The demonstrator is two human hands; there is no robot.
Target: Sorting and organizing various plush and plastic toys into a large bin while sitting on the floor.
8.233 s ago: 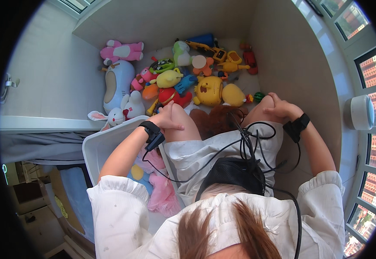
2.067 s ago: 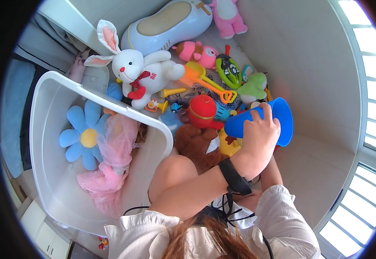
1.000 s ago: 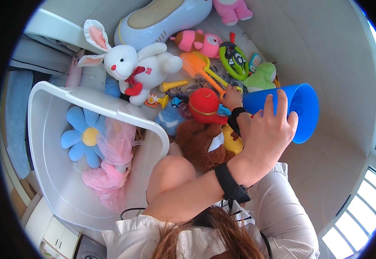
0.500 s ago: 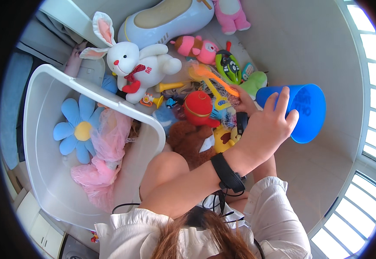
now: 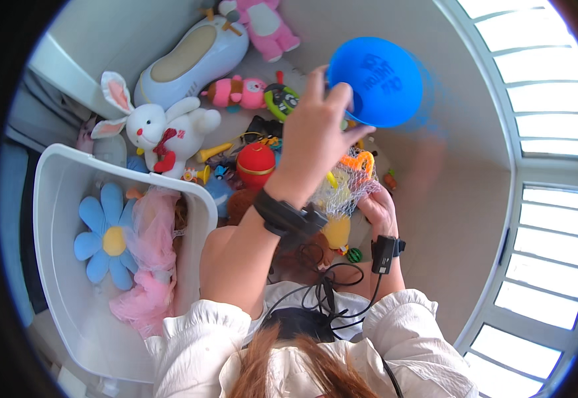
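Observation:
My left hand (image 5: 315,126) is raised over the toys, its fingers gripping the edge of a blue plastic bucket (image 5: 385,79). The bucket is tilted, with dark print on its surface. Lower and to the right, my right hand (image 5: 378,209) is closed on a white mesh net bag (image 5: 339,196). An orange plastic toy (image 5: 360,162) and something yellow show in or behind the mesh. Left of the net lies a round red toy (image 5: 256,164). A yellow plush toy (image 5: 336,233) is partly visible under the net.
A white plastic bin (image 5: 54,245) on the left holds a blue flower cushion (image 5: 103,255) and pink tulle (image 5: 154,229). Beyond it sit a white plush rabbit (image 5: 170,136), a white rounded appliance (image 5: 193,63) and pink plush toys (image 5: 239,91). A barred window (image 5: 541,252) is at right.
My left hand has lifted the bucket away and to the left, tipping it. My right hand, partly hidden before, now shows nearer to me with the net bag. The whole view has shifted.

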